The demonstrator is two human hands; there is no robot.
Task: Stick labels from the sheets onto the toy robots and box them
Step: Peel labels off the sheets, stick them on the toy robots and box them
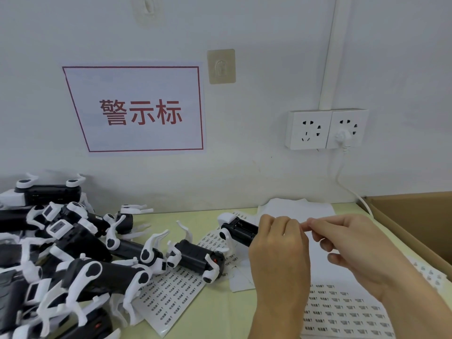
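One toy robot (241,230) in left hand (278,243), 3 label sheets (342,311) vis

A black-and-white toy robot (238,230) lies on its side in the grip of the left hand (277,243), its white head end jutting out to that hand's left above the table. More toy robots (73,253) lie heaped in a tangle of white legs well to the left of the hand, one (195,258) apart from the heap and nearer it. Label sheets (342,311) printed with rows of small labels lie flat under and below both hands, another (171,289) under the heap's edge; the cardboard box (415,221) stands open to the right of the right hand (347,245).
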